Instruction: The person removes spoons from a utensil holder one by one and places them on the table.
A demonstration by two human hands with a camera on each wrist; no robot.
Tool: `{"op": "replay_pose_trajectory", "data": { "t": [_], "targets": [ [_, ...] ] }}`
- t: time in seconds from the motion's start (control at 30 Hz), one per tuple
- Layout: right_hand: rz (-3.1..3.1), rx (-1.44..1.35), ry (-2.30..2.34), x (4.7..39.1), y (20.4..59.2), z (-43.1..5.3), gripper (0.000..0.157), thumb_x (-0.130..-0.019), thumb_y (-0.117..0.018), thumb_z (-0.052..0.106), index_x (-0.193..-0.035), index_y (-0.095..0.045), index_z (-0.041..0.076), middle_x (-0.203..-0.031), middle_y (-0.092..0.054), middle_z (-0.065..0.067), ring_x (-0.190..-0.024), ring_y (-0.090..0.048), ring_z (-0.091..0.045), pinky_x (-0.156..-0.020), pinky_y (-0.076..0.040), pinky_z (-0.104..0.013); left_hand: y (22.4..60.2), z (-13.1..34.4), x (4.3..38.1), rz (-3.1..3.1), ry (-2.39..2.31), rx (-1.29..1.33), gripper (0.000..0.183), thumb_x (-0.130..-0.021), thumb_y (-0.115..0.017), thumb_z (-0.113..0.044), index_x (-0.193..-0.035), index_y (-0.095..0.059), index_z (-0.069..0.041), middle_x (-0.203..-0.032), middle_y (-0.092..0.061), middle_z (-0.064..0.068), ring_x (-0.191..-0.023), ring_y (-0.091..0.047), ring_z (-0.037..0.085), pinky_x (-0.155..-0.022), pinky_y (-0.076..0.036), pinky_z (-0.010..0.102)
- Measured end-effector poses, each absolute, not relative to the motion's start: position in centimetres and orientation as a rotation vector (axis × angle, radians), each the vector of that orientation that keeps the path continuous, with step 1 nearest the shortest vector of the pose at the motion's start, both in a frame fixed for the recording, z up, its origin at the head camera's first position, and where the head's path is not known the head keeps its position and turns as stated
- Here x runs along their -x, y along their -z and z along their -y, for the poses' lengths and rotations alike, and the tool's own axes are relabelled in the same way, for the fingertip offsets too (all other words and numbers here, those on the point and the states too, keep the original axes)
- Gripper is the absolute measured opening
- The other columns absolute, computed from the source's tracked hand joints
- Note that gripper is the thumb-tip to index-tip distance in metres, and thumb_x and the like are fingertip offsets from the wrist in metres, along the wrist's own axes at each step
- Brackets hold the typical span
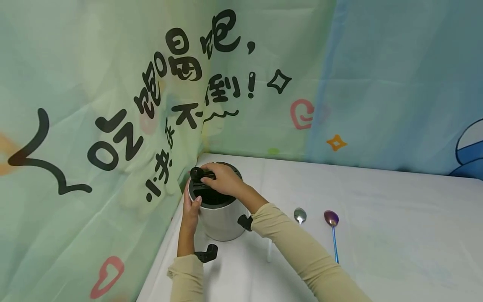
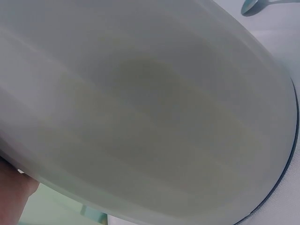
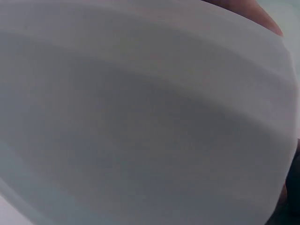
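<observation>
A white round canister [image 1: 222,224] with a dark rim [image 1: 219,205] and a dark interior [image 1: 213,196] stands in the table corner. My left hand [image 1: 191,214] holds its left side, thumb up at the rim. Reaching over the top, my right hand [image 1: 226,180] grips a black handle [image 1: 209,174] with a round knob [image 1: 196,173] at its left end. Some of the right fingers are hidden. The canister wall [image 2: 150,112] fills most of the left wrist view, and the same wall [image 3: 150,122] covers the right wrist view.
Right of the canister lie a silver spoon [image 1: 300,215], partly behind the right sleeve, and a purple-blue spoon [image 1: 332,219]. The tip of a thin white stick [image 1: 269,251] shows beside that sleeve. Printed cloth walls [image 1: 256,138] border the white table [image 1: 396,235] at left and back.
</observation>
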State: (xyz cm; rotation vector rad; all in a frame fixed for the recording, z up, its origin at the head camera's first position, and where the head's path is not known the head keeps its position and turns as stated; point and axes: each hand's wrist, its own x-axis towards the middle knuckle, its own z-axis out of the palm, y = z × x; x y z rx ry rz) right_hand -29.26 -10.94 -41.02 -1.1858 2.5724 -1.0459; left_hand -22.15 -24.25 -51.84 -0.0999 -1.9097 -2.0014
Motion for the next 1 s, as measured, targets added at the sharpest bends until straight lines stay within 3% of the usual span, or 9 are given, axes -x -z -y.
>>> {"op": "replay_pose_trajectory", "data": {
  "t": [0.13, 0.37, 0.7, 0.93, 1.0],
  "targets": [
    [-2.588, 1.205, 1.059, 29.9, 41.8, 11.2, 0.037, -0.09, -0.053, 0.026, -0.121, -0.056, 0.006, -0.12, -0.06, -0.009, -0.113, -0.054, -0.022, -0.097, -0.039, -0.035, 51.9, 24.1, 22.2, 1.911, 1.998, 0.099, 0.072, -0.08, -0.04, -0.023, -0.146, -0.015, -0.009, -0.15, -0.016, 0.014, -0.133, -0.023, 0.028, -0.099, -0.028, 0.016],
    [-2.603, 1.099, 1.043, 29.0, 40.5, 11.6, 0.027, -0.089, -0.055, 0.015, -0.113, -0.06, 0.003, -0.113, -0.063, -0.012, -0.109, -0.056, -0.024, -0.096, -0.04, -0.037, 51.9, 24.1, 22.1, 1.923, 1.968, 0.098, 0.07, -0.081, -0.04, -0.022, -0.146, -0.015, -0.009, -0.151, -0.016, 0.013, -0.134, -0.022, 0.027, -0.102, -0.025, 0.021],
    [-2.614, 1.037, 1.096, 29.3, 40.4, 11.9, 0.02, -0.091, -0.051, 0.015, -0.102, -0.063, 0.002, -0.105, -0.063, -0.013, -0.099, -0.058, -0.025, -0.088, -0.044, -0.037, 52.2, 24.1, 22.2, 1.896, 1.997, 0.141, 0.073, -0.082, -0.043, -0.026, -0.146, -0.013, -0.008, -0.151, -0.015, 0.015, -0.135, -0.019, 0.029, -0.1, -0.027, 0.016],
    [-2.431, 0.834, 1.462, 30.1, 39.0, 10.8, 0.027, -0.095, -0.043, 0.019, -0.112, -0.056, 0.002, -0.111, -0.059, -0.015, -0.104, -0.054, -0.027, -0.089, -0.043, -0.039, 52.2, 24.3, 22.2, 1.912, 1.973, 0.164, 0.071, -0.083, -0.041, -0.021, -0.146, -0.012, -0.007, -0.151, -0.016, 0.013, -0.135, -0.019, 0.028, -0.109, -0.016, 0.046],
    [-2.353, 0.793, 1.587, 30.3, 38.1, 10.3, 0.028, -0.096, -0.042, 0.018, -0.113, -0.054, 0.001, -0.112, -0.057, -0.016, -0.107, -0.054, -0.028, -0.091, -0.043, -0.04, 52.1, 24.4, 22.2, 1.915, 1.963, 0.148, 0.071, -0.083, -0.041, -0.021, -0.146, -0.012, -0.006, -0.151, -0.016, 0.013, -0.136, -0.018, 0.029, -0.109, -0.013, 0.051]
  ]
}}
